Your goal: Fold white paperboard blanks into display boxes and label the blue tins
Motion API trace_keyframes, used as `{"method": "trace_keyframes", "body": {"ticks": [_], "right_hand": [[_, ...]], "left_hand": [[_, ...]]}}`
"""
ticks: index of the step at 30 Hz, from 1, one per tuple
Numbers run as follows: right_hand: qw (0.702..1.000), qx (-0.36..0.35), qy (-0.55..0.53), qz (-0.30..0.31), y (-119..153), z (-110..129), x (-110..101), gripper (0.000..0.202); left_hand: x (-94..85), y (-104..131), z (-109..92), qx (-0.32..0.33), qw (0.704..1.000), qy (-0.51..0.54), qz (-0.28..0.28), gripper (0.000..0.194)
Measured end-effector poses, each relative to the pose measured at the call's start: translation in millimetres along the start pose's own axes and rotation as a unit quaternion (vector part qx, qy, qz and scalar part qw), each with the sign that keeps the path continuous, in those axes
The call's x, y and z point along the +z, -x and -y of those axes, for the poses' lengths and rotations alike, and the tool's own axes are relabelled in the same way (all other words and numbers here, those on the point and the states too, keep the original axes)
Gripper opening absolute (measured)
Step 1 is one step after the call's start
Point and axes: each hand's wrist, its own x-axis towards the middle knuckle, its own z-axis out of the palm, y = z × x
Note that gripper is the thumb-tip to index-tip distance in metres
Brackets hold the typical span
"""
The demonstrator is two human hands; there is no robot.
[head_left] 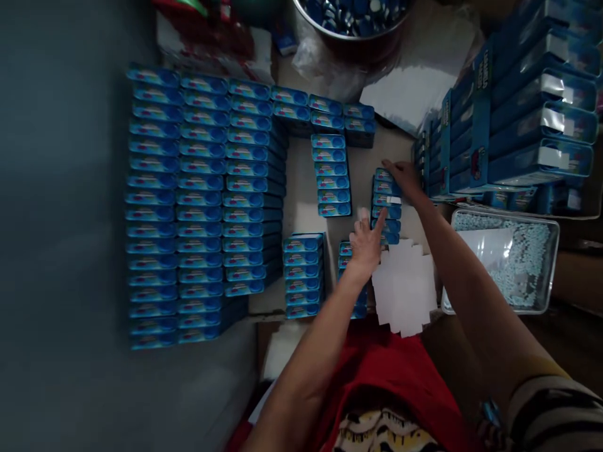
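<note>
A short row of blue packets (386, 237) lies on the table in front of me, with a small white strip (393, 200) across one of them. My left hand (367, 242) is at the row's left side, fingers apart, its index finger on or just over a packet near the strip. At the far end of the row is my right hand (401, 177), fingers spread, touching or close to the top packet. White cardboard sheets (405, 285) lie just below the row. Another blue row (345, 249) is partly hidden behind my left forearm.
Long stacks of blue packets (200, 194) fill the left side, with shorter rows (333, 169) between. A clear tray (532, 263) of small pale pieces and tall blue boxes (518, 157) stand right. A round container (353, 34) sits at the back.
</note>
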Motion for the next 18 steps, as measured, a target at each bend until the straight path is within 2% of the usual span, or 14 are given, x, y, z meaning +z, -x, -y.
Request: {"method": "trace_keyframes", "body": {"ticks": [2,3,5,7,9,10,12,14,16,18], "right_hand": [[0.999,-0.008,-0.044,0.011,0,-5,1,0.060],[0.998,-0.007,-0.067,0.005,0,-6,3,0.059],[0.993,0.009,-0.112,-0.031,2,-8,10,0.060],[0.984,0.049,-0.157,-0.069,10,-9,18,0.067],[0.976,0.084,-0.187,-0.076,28,-12,24,0.072],[0.974,0.092,-0.197,-0.069,40,-15,26,0.073],[0.973,0.096,-0.204,-0.050,67,-24,28,0.076],[0.977,0.102,-0.187,-0.025,96,-35,30,0.080],[0.979,0.117,-0.166,-0.002,123,-47,35,0.081],[0.993,0.061,-0.103,0.004,145,-54,44,0.075]], "left_hand": [[-30.2,-7,12,0.059,0.998,-0.007,0.022,0.087],[-45.7,-14,16,0.074,0.997,-0.003,0.005,0.078],[-71.3,-31,21,0.056,0.995,0.001,-0.087,0.068],[-83.9,-49,21,0.002,0.982,-0.001,-0.189,0.079],[-81.6,-64,17,-0.021,0.976,-0.005,-0.218,0.093],[-76.2,-70,15,-0.011,0.978,-0.005,-0.209,0.090],[-62.1,-80,13,0.032,0.984,-0.008,-0.173,0.069],[-50.9,-87,16,0.088,0.989,-0.022,-0.114,0.051],[-49.1,-93,28,0.137,0.988,-0.059,-0.043,0.045],[-58.8,-98,46,0.179,0.977,-0.111,0.021,0.040]]}}
